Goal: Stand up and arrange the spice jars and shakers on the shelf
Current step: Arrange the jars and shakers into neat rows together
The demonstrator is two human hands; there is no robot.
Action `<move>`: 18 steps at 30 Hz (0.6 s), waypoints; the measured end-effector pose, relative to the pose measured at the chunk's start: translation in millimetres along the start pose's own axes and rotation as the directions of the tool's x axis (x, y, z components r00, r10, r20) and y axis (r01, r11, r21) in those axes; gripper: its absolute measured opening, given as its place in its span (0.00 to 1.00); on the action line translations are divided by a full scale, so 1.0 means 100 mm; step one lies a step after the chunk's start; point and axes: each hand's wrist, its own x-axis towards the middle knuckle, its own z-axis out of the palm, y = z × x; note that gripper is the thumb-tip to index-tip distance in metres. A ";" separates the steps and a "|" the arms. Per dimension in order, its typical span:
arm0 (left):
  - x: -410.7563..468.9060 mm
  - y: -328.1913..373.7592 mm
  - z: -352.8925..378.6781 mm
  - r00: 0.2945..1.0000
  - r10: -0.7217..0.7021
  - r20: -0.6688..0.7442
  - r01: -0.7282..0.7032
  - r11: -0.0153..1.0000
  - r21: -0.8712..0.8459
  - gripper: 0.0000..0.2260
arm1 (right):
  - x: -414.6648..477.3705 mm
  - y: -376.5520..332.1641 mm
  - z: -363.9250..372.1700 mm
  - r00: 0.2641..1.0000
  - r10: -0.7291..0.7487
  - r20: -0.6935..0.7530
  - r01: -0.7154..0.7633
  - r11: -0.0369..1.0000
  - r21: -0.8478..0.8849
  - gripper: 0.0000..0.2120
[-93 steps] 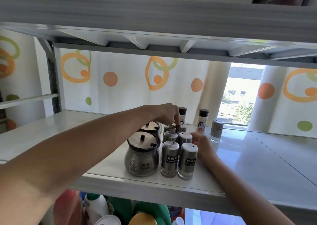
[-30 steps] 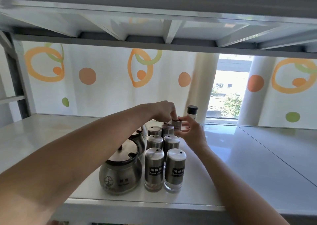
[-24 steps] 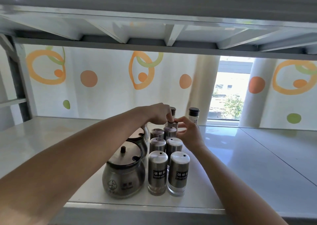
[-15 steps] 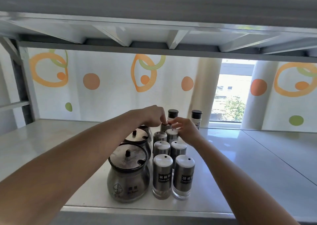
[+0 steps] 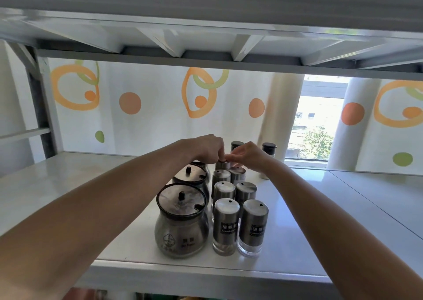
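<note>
On the white shelf (image 5: 304, 235) several steel shakers stand upright in two columns, the front pair (image 5: 239, 227) nearest me. Left of them stand a round steel lidded jar (image 5: 180, 226) and a second jar (image 5: 191, 178) behind it. Both hands meet over the rearmost steel shaker (image 5: 221, 164) in the left column. My left hand (image 5: 209, 148) curls its fingertips onto its cap. My right hand (image 5: 248, 155) pinches the same cap from the right. Two black-capped bottles (image 5: 269, 149) stand behind, one partly hidden by my hands.
The upper shelf's underside (image 5: 206, 29) hangs low overhead. A metal upright (image 5: 43, 116) stands at the left. A patterned curtain and a window (image 5: 317, 128) lie behind the shelf. Bare shelf surface stretches to the left and right of the jars.
My right hand left the side of the front shakers and went to the back of the rows, meeting my left hand over the rear shaker. The loose steel shaker once at the right is gone from there.
</note>
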 end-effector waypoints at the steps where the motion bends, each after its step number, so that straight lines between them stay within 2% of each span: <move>1: 0.00 -0.01 0.00 1.000 0.002 0.001 -0.002 1.000 0.001 0.21 | 0.00 0.00 0.00 1.000 0.001 0.002 -0.001 1.000 -0.001 0.24; 8: -0.05 -0.03 0.03 0.998 0.030 -0.052 -0.032 0.999 -0.029 0.18 | -0.10 -0.09 0.02 1.000 0.005 -0.019 -0.006 1.000 -0.018 0.25; 13: -0.11 -0.02 0.04 0.998 0.046 -0.050 -0.048 0.998 -0.045 0.18 | -0.21 -0.18 0.00 0.999 0.040 0.005 -0.039 0.999 -0.022 0.19; 18: -0.18 0.01 0.02 0.997 0.050 -0.051 -0.053 0.997 -0.055 0.16 | -0.26 -0.20 0.02 1.000 0.025 0.009 -0.025 1.000 -0.013 0.20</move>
